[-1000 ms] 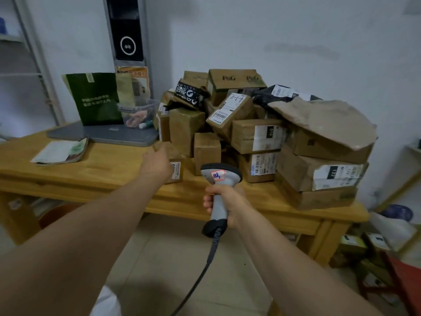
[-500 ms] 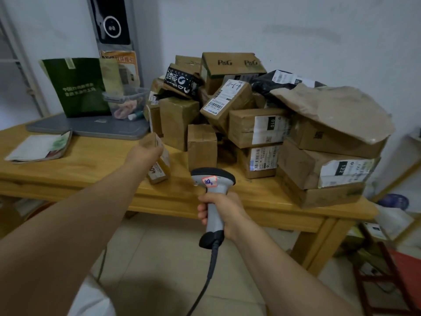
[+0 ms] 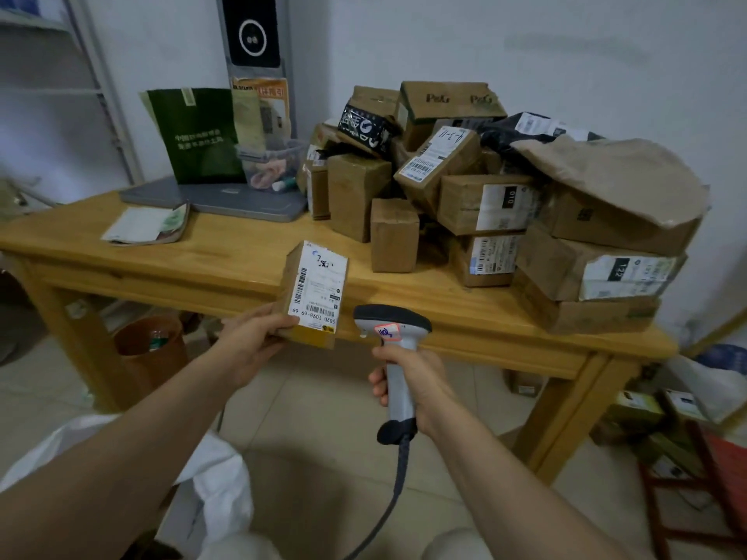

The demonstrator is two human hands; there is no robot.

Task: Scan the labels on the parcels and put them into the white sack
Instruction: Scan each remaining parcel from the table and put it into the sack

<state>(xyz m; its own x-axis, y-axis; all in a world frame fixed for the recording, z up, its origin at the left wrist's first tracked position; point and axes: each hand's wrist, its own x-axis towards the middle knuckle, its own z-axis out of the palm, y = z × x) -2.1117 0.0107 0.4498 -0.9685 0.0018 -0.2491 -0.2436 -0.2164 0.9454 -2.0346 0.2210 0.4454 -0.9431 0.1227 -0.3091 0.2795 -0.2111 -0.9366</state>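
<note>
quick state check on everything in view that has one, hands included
small parcel, held in the air, label facing the camera
left hand, holds the small parcel's lower edge
scanner, held upright, head beside the label
right hand, grips the scanner's handle
white sack, on the floor, slumped
laptop, closed

One wide-angle camera, worn on the person's head, faces forward and tilts down. It looks over the near edge of the light yellow wooden tabletop (image 3: 242, 252) toward the pale painted wall (image 3: 566, 42), with the beige tiled floor (image 3: 315, 418) and crumpled white sack (image 3: 218, 491) close beneath.
</note>
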